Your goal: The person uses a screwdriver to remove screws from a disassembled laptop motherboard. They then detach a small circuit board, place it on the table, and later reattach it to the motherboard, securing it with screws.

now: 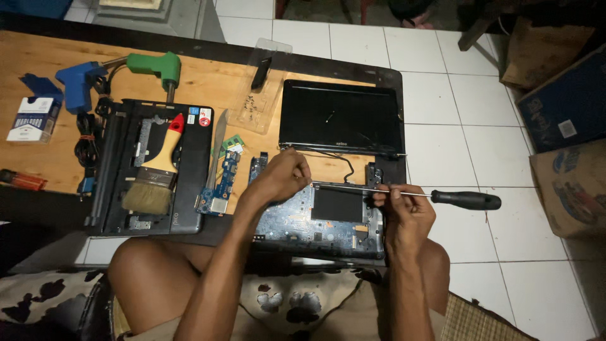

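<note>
Dim, warm indoor light falls from above on the wooden table (208,82) and white floor tiles (467,95). The bottom corners and top edge sink into shadow. Focus is fairly sharp, with slight wide-angle bending at the edges.

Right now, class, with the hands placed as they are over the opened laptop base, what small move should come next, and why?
Probably slide the right hand back along the shaft to the screwdriver's black handle. It pinches the thin metal shaft, the handle sticks out unheld to the side, and the left hand steadies the tip end at the blue circuit board.
</note>
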